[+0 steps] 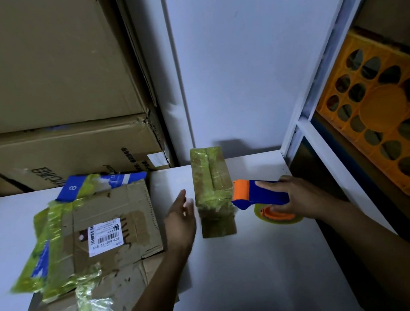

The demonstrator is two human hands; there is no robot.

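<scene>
Your right hand [299, 196] grips the blue and orange tape gun [259, 192], fingers curled round its handle. Its front end touches the right side of the small box [211, 179]. The box stands on the white surface [259, 274] near the wall, wrapped in shiny tape. Your left hand [179, 214] is open with straight fingers, just beside the box, holding nothing. If you pull the tape gun while nothing presses on the box, it may slide or tip, and the tape could wrinkle.
</scene>
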